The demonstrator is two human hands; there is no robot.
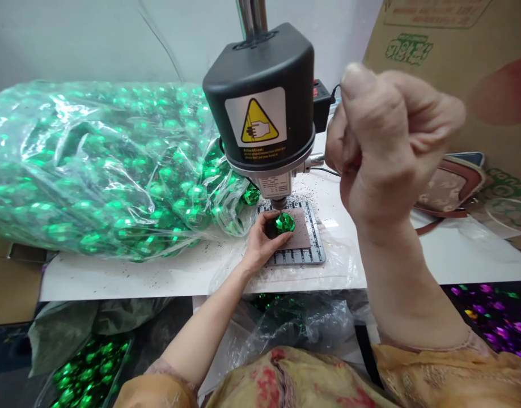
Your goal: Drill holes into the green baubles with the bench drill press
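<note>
The left hand (262, 243) holds a shiny green ball (284, 222) with curved fingers under the black press head (260, 96); at two o'clock, the right hand (390, 141) closes tightly into a fist.

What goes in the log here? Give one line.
left hand: holds shiny green ball | above: black press head | right hand: raised, closed

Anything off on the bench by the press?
Yes: dark specks are scattered over the white tabletop around the press's slotted metal base plate, like spilled grit. Also, the left hand holding a green ball sits right under the press head, despite its hand-warning label.
</note>
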